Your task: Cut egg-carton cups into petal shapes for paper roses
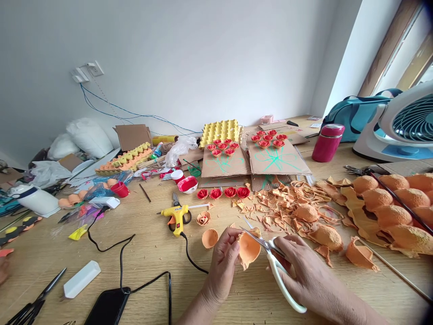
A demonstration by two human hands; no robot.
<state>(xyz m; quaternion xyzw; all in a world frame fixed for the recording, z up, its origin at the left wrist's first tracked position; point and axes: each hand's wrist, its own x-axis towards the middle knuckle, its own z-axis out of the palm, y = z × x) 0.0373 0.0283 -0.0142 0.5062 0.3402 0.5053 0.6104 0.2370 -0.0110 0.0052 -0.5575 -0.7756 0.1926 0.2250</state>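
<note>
My left hand (223,262) pinches an orange egg carton cup (249,249) with a ragged rim, its hollow turned toward me. White-handled scissors (284,282) are gripped in my right hand (304,271), their blades spread at the cup's upper edge. Just left of my left hand, a trimmed orange cup (210,238) sits on the table. Behind it is a paper rose (203,218) with a little red on it. A yellow hot glue gun (176,219) lies farther left. Several red-painted roses (230,192) stand in a row beyond.
Orange carton scraps (284,207) spread across the middle right, beside a large orange egg tray (389,203). Cardboard panels (223,164) bearing red roses lean at the back. A pink bottle (327,143) and fan (406,117) stand right; black scissors (40,298) and a phone (107,307) lie front left.
</note>
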